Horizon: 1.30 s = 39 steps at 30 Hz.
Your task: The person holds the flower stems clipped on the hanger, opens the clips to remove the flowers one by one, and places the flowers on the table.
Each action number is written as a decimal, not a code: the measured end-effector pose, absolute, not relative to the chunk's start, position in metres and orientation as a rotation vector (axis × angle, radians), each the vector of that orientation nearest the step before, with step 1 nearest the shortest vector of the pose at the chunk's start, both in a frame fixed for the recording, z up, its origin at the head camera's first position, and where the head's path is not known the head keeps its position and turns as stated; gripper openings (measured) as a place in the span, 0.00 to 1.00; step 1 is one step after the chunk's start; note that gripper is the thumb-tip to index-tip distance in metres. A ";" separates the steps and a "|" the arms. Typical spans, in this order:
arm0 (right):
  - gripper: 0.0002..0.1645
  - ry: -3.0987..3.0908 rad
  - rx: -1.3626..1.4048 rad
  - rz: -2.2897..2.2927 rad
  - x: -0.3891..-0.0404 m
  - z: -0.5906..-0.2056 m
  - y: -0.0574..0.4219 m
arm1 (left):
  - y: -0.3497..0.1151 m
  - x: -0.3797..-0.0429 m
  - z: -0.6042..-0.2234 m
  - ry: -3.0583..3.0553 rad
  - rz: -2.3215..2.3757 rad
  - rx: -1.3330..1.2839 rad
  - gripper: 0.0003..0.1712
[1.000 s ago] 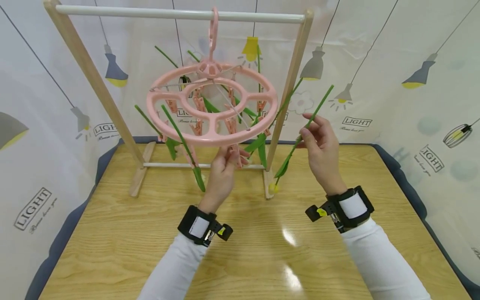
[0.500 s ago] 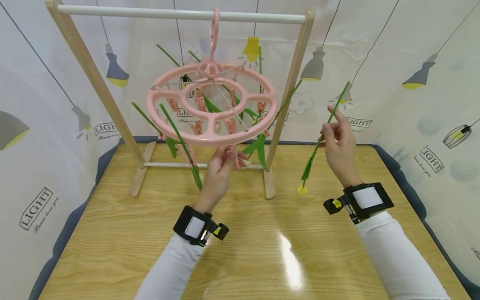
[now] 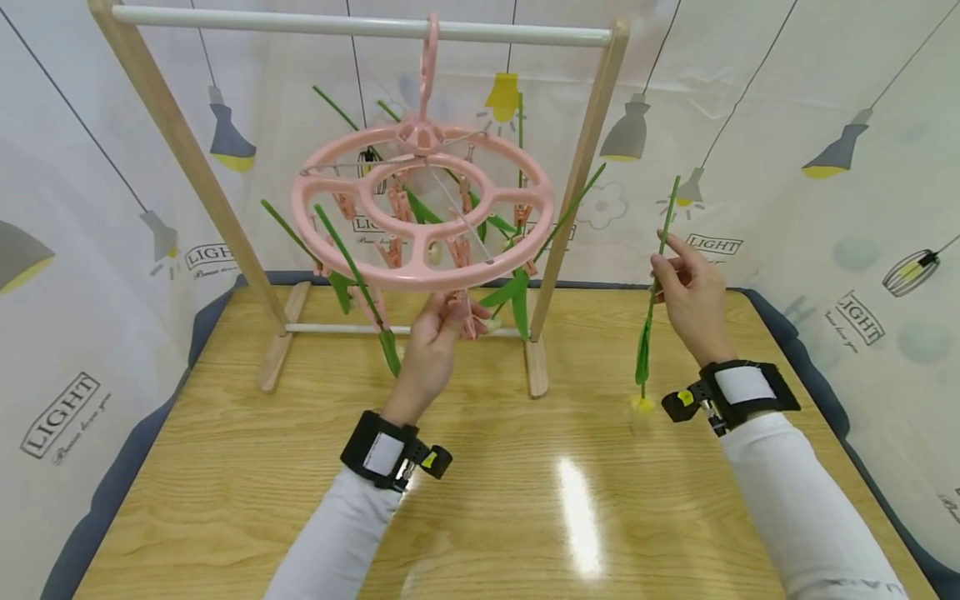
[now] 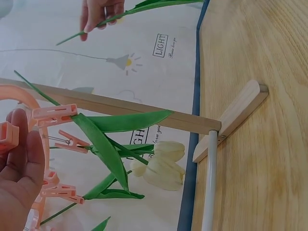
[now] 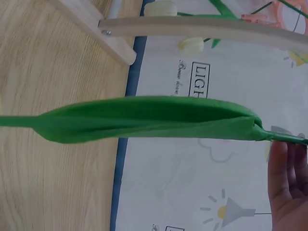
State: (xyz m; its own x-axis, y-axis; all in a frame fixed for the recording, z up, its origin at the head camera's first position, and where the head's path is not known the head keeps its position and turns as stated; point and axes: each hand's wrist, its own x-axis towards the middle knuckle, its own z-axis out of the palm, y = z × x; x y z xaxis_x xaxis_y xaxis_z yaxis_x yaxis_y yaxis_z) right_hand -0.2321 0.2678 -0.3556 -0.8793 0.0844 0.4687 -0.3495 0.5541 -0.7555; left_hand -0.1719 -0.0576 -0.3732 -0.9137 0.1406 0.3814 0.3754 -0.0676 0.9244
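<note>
A pink round clip hanger (image 3: 420, 279) hangs by its hook from a white bar. Under its front rim my left hand (image 3: 431, 342) pinches a pink clothespin (image 4: 8, 136) between thumb and fingers. Off to the right, my right hand (image 3: 693, 300) pinches the green stem of a yellow tulip (image 3: 642, 354), its bloom hanging down close over the table. The long folded leaf (image 5: 149, 119) of that tulip crosses the right wrist view. Other tulips are clipped upside down around the hanger, among them white ones (image 4: 163, 168) held by clothespins (image 4: 54, 113).
The wooden stand has a right post (image 3: 577, 183), a left post (image 3: 187, 167) and feet (image 3: 537, 371) on the wood-grain table (image 3: 510, 500). A white lower rod (image 3: 337, 330) joins the posts. Printed cloth (image 3: 795, 233) surrounds the table's back and sides.
My right hand has carried the yellow tulip to the right, away from the hanger, and the stem now hangs nearly upright. My left hand stays at the clothespin, shifted slightly left.
</note>
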 end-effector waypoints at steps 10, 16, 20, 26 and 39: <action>0.25 -2.544 0.094 1.187 -0.241 -0.367 0.281 | -0.061 -0.173 -0.373 -2.025 -2.105 -0.619 0.19; 0.27 -2.647 0.008 1.098 -0.246 -0.383 0.286 | -0.061 -0.174 -0.373 -2.032 -2.103 -0.632 0.18; 0.26 -2.670 -0.029 1.059 -0.248 -0.393 0.289 | -0.060 -0.174 -0.373 -2.039 -2.116 -0.629 0.18; 0.26 -2.717 -0.069 1.009 -0.249 -0.405 0.289 | -0.062 -0.172 -0.372 -2.060 -2.130 -0.594 0.19; 0.42 -2.904 -0.008 1.111 -0.252 -0.419 0.291 | -0.063 -0.171 -0.370 -2.051 -2.133 -0.611 0.19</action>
